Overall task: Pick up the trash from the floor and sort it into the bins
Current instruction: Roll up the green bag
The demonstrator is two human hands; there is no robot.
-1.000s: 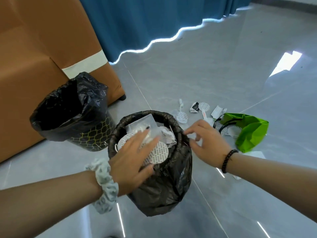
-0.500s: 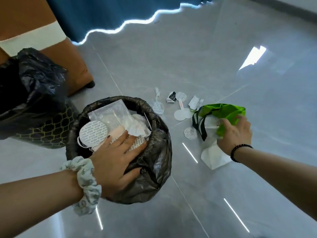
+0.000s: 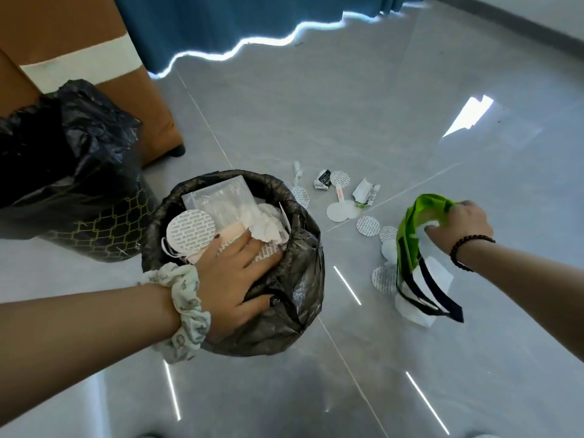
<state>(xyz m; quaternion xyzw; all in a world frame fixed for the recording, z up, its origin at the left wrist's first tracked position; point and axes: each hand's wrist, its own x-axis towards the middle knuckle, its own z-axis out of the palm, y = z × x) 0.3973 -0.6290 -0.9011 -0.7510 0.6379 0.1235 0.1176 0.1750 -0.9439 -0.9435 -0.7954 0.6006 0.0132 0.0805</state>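
Observation:
The near bin (image 3: 303,279), lined with a dark grey bag, is full of white seals, tissue and a clear pouch. My left hand (image 3: 240,273) holds its rim, with the fingers lying on the trash inside and the thumb outside the liner. To the right, my right hand (image 3: 458,229) grips the top of a green fabric bag (image 3: 410,229) that is lifted off the floor, its black straps dangling. A white sheet (image 3: 420,311) lies under the bag. Round white seals (image 3: 339,210) and crumpled wrappers (image 3: 365,191) are scattered on the floor between the bin and the bag.
A second bin (image 3: 104,229) with a black liner and a gold honeycomb pattern stands at the left, against a brown sofa (image 3: 148,99). A blue curtain (image 3: 221,20) hangs behind. Glossy grey tiles (image 3: 410,390) stretch in front and to the right.
My right hand left the near bin, went right to the green bag, gripped it and raised it off the floor. My left hand settled onto the bin's rim.

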